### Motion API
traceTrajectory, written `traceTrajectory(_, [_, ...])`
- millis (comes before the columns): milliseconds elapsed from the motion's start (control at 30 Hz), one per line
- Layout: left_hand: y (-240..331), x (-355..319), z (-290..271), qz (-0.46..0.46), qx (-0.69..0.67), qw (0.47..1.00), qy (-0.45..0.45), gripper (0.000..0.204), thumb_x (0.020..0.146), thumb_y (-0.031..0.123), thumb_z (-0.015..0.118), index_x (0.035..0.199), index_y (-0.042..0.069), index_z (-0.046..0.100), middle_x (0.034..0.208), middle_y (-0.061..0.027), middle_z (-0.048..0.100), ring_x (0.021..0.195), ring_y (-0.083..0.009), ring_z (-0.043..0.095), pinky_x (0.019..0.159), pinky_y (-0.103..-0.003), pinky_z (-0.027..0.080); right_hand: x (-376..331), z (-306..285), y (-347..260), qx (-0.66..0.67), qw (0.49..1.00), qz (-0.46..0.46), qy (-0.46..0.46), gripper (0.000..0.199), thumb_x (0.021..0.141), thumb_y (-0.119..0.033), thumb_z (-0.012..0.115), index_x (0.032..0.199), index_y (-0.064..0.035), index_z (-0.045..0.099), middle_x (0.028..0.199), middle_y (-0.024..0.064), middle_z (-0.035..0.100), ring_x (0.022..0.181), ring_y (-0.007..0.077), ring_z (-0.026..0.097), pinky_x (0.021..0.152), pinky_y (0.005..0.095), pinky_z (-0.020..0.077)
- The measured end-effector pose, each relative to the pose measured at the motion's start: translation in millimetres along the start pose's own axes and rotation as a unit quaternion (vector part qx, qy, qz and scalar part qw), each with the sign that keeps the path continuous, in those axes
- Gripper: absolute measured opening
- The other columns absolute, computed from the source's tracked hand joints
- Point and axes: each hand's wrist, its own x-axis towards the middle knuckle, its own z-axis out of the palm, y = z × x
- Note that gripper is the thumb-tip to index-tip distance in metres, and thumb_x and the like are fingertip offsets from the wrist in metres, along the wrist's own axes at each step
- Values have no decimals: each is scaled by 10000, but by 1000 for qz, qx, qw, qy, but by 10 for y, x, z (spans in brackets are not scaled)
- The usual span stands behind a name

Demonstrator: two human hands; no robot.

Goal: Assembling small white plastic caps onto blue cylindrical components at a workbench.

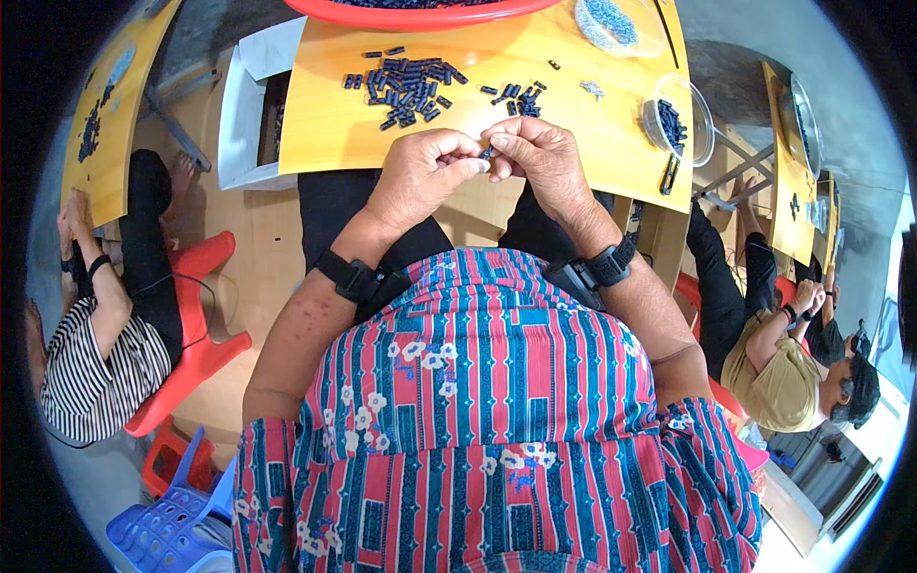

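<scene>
My left hand (420,177) and right hand (543,164) pinched a tiny dark piece (487,152) between them at the near edge of the yellow bench (597,119), just short of the black pieces (413,88); slack fingertips could have dropped it to the floor (212,215).

big pile (411,88): on table (320,129), left
small pile (521,99): right of it
basin (430,19): behind both
near bowl (651,124): right of both
box (244,124): left of table

This looks to me like a small assembly workshop, with people (107,368) on plastic chairs (189,374) at yellow tables (320,124) strewn with little dark parts (411,86) and bowls (650,34).
</scene>
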Motion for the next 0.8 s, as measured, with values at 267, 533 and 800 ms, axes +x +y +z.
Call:
traceTrajectory(267, [21,7,-1,1,14,1000,5,86,870,60,683,919,-11,672,819,-10,664,765,-55,596,701,-230,498,-2,9,-12,-21,1000,-10,9,130,938,-96,624,985,20,655,761,48,645,647,102,607,644,249,544])
traceTrajectory(533, [31,8,-1,-3,12,1000,4,86,870,67,686,909,-9,676,813,-7,664,759,-52,593,693,-228,495,-12,25,-31,-25,999,-15,15,119,933,-76,622,968,31,659,773,60,658,638,99,603,621,234,524])
traceTrajectory(800, [71,12,-2,-11,20,1000,3,86,869,75,688,902,-4,680,797,-2,660,743,-50,586,681,-229,492,-7,11,-47,-60,998,-12,7,122,939,-116,632,989,-7,657,733,20,626,655,89,600,656,242,543])
